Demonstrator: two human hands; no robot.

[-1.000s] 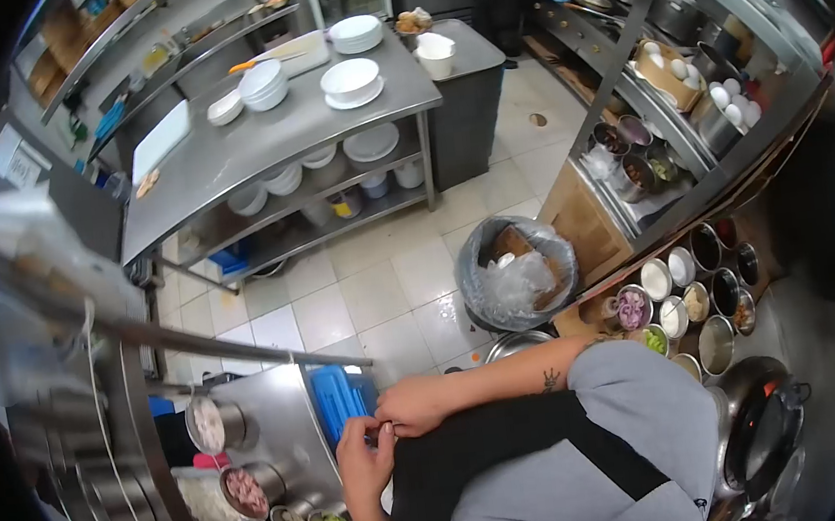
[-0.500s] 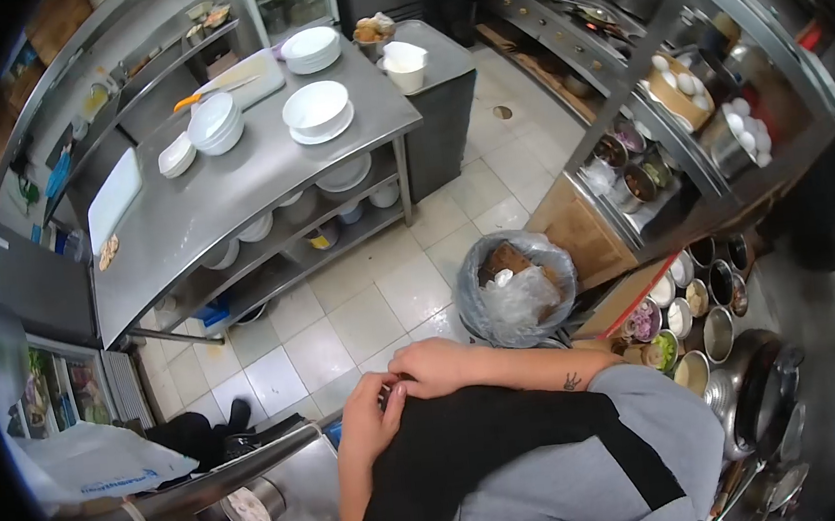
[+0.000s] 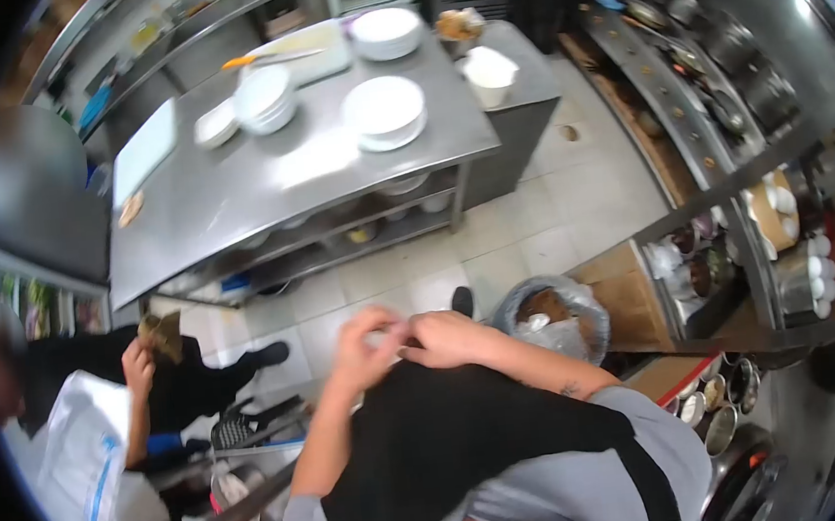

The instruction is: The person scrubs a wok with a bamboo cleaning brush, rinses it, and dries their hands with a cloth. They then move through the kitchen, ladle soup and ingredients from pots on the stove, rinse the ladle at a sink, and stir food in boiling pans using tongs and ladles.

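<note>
My left hand [image 3: 371,348] and my right hand [image 3: 448,338] meet in front of my chest, at the upper edge of my black apron [image 3: 473,421]. Motion blurs the left fingers, which are near the right fingertips. The right fingers are bent inward and closed. Whether a small thing lies between the hands is too blurred to make out. Beyond them is a bin [image 3: 602,328] lined with a clear bag, holding brown scraps and crumpled plastic.
A steel table [image 3: 231,203] ahead carries white bowls [image 3: 264,99], plates [image 3: 386,34], cutting boards and an orange-handled knife [image 3: 272,58]. A person at left holds a brown piece [image 3: 162,337]. Another stands by the stove [image 3: 657,87]. Egg shelves [image 3: 681,336] are at right.
My view has turned rightward and my hands appear slightly higher, the left one blurred. A person with a brown piece now shows at left. A shoe tip appears near my right hand.
</note>
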